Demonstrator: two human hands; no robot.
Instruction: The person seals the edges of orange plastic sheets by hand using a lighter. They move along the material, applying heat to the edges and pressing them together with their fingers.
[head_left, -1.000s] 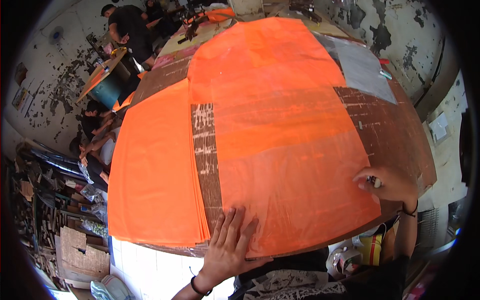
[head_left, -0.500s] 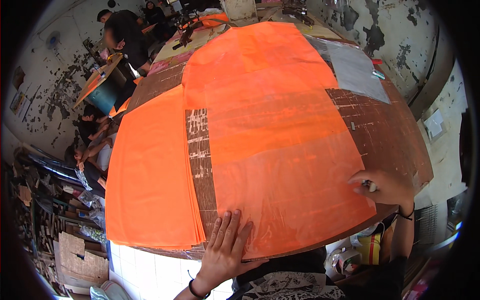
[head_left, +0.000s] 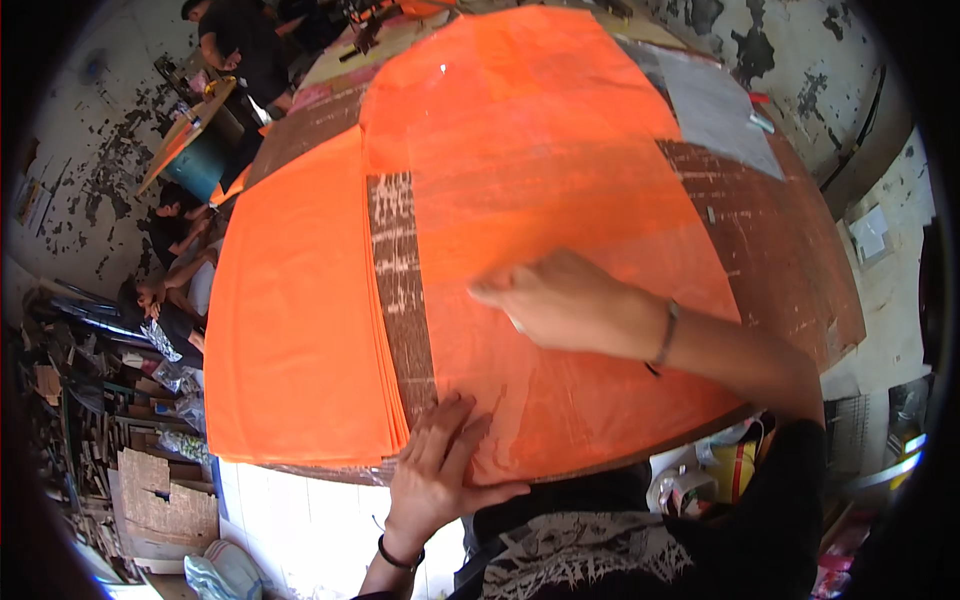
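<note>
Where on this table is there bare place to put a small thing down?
Bare wood shows right of the thin orange sheet, below the grey sheet. A narrow wood strip runs between the orange stack and that sheet. The near edge is crowded: left hand and right hand press there.

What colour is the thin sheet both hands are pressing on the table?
Bright orange, slightly see-through: the sheet under the left hand and right hand, head view.
</note>
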